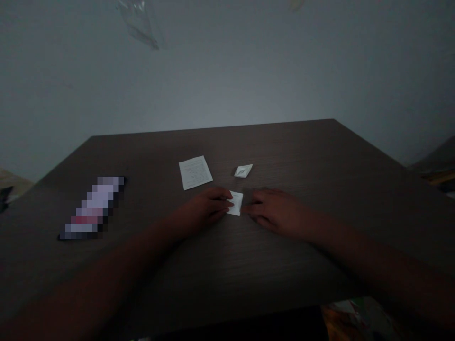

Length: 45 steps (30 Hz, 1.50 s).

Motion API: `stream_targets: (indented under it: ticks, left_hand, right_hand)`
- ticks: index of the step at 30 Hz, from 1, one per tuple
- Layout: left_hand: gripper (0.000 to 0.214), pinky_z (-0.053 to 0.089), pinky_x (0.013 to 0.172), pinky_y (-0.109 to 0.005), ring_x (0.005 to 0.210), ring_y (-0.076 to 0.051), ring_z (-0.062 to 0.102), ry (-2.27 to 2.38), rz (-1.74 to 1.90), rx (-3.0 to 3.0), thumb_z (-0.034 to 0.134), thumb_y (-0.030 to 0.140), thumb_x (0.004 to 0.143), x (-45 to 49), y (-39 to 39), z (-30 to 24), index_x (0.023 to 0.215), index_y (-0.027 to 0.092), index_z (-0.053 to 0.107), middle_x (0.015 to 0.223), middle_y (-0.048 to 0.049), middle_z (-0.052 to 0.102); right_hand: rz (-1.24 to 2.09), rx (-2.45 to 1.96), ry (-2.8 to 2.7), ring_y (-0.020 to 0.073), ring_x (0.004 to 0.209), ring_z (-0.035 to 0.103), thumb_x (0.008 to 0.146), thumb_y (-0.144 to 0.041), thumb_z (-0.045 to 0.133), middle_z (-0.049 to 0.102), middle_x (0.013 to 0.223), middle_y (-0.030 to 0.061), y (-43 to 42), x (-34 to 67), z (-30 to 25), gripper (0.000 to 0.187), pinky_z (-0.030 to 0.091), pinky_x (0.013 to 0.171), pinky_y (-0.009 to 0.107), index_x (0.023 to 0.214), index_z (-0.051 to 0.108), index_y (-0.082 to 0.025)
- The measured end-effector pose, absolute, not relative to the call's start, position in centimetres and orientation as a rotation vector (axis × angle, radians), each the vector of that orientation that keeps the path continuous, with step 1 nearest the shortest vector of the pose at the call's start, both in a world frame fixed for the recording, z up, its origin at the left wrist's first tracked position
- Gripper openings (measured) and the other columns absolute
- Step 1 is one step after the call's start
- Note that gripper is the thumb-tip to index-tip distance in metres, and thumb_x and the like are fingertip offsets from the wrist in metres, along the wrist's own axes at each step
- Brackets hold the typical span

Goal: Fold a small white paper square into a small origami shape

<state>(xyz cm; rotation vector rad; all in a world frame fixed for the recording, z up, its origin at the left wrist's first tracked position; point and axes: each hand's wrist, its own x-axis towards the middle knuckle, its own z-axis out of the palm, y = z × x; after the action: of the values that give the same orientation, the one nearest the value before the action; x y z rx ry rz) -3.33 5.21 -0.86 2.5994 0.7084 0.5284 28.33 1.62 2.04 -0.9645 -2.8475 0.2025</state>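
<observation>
A small white square of folded paper (236, 203) lies flat on the dark wooden table (291, 151). The fingers of my left hand (208, 207) are stretched over its left part, resting on it and covering that edge. My right hand (279, 211) lies low on the table just right of the paper, fingers apart, one fingertip at or very near its right edge. Beyond them is a small white folded paper piece (243, 171), shaped like a little boat. A larger white sheet with faint print (195, 172) lies farther back on the left.
A phone with a lit, pixelated screen (93, 206) lies on the table's left side. A pale wall (227, 66) rises behind the table, with a clear plastic bag (139, 21) hanging on it. Colourful items (350, 317) show below the front edge, partly hidden.
</observation>
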Motion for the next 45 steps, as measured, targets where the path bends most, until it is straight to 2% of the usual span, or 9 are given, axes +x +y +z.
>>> stream_targets:
  ticks: [4, 9, 13, 18, 26, 30, 35, 39, 45]
  left_hand:
    - [0.029, 0.068, 0.121, -0.049, 0.137, -0.031, 0.08, 0.703, 0.515, 2.566, 0.061, 0.023, 0.123, -3.3, 5.5, -1.1, 0.13, 0.019, 0.089, 0.153, -0.0158, 0.08]
    - [0.028, 0.066, 0.121, -0.049, 0.135, -0.031, 0.08, 0.739, 0.469, 2.516, 0.063, 0.029, 0.122, -3.3, 5.7, -1.2, 0.131, 0.023, 0.09, 0.153, -0.0143, 0.08]
    - [0.028, 0.066, 0.12, -0.049, 0.134, -0.03, 0.079, 0.747, 0.47, 2.524, 0.063, 0.029, 0.123, -3.2, 5.6, -1.0, 0.131, 0.024, 0.09, 0.151, -0.0136, 0.081]
    - [0.027, 0.065, 0.12, -0.05, 0.134, -0.031, 0.078, 0.725, 0.473, 2.589, 0.065, 0.025, 0.122, -3.2, 5.6, -0.7, 0.131, 0.024, 0.09, 0.146, -0.0135, 0.082]
    - [0.024, 0.065, 0.118, -0.05, 0.131, -0.031, 0.077, 0.642, 0.482, 2.703, 0.066, 0.022, 0.12, -3.3, 5.3, -0.1, 0.13, 0.02, 0.088, 0.136, -0.0138, 0.081]
    - [0.024, 0.065, 0.119, -0.048, 0.131, -0.031, 0.079, 0.629, 0.446, 2.703, 0.068, 0.022, 0.119, -3.3, 5.1, -0.1, 0.132, 0.023, 0.088, 0.141, -0.0135, 0.082]
    - [0.024, 0.064, 0.124, -0.051, 0.141, -0.033, 0.078, 0.654, 0.457, 2.723, 0.071, 0.027, 0.12, -3.4, 5.0, -0.7, 0.136, 0.025, 0.089, 0.154, -0.0149, 0.08]
    - [0.025, 0.064, 0.125, -0.053, 0.144, -0.034, 0.078, 0.66, 0.462, 2.718, 0.07, 0.029, 0.121, -3.4, 5.1, -1.1, 0.136, 0.026, 0.09, 0.156, -0.0147, 0.081]
    - [0.03, 0.063, 0.127, -0.056, 0.145, -0.035, 0.077, 0.62, 0.473, 2.752, 0.069, 0.032, 0.124, -3.4, 5.3, -1.2, 0.146, 0.024, 0.086, 0.157, -0.0154, 0.08]
  right_hand:
    - [0.147, -1.059, -2.94, 0.0309, 0.097, 0.079, 0.114, -0.021, 0.072, 0.085, 0.116, 0.012, 1.0, 28.2, 3.0, 0.039, 0.062, 0.091, 0.045, 0.149, 0.088, -0.031]
    - [0.156, -1.235, -3.038, 0.0285, 0.093, 0.083, 0.12, -0.022, 0.061, 0.088, 0.112, 0.009, -0.2, 27.5, 4.2, 0.053, 0.059, 0.088, 0.04, 0.169, 0.075, -0.036]
    - [0.249, -1.306, -3.048, 0.0308, 0.098, 0.085, 0.121, -0.021, 0.06, 0.09, 0.116, 0.0101, -0.2, 27.4, 4.6, 0.058, 0.058, 0.084, 0.04, 0.174, 0.071, -0.039]
    - [0.315, -1.233, -2.992, 0.0298, 0.098, 0.084, 0.118, -0.019, 0.062, 0.09, 0.117, 0.0102, 0.5, 27.8, 4.1, 0.057, 0.059, 0.087, 0.04, 0.17, 0.075, -0.038]
    - [0.235, -1.247, -2.921, 0.0285, 0.097, 0.081, 0.118, -0.02, 0.065, 0.087, 0.115, 0.0119, 0.7, 27.6, 3.8, 0.035, 0.058, 0.087, 0.039, 0.141, 0.09, -0.026]
    - [0.195, -1.229, -2.941, 0.0265, 0.093, 0.079, 0.118, -0.017, 0.063, 0.086, 0.113, 0.0111, 0.4, 27.3, 3.5, 0.036, 0.055, 0.082, 0.037, 0.142, 0.089, -0.025]
    - [0.089, -1.214, -2.966, 0.0251, 0.089, 0.078, 0.114, -0.01, 0.067, 0.085, 0.105, 0.0093, -0.3, 27.0, 3.4, 0.034, 0.054, 0.081, 0.035, 0.138, 0.088, -0.023]
    - [0.176, -1.263, -2.957, 0.0244, 0.087, 0.078, 0.114, -0.01, 0.066, 0.086, 0.106, 0.0091, -0.3, 26.9, 3.7, 0.033, 0.053, 0.08, 0.035, 0.134, 0.088, -0.023]
    - [0.267, -1.296, -2.948, 0.0249, 0.088, 0.078, 0.117, -0.014, 0.062, 0.087, 0.11, 0.0094, 0.0, 27.0, 3.7, 0.039, 0.05, 0.077, 0.035, 0.143, 0.087, -0.027]
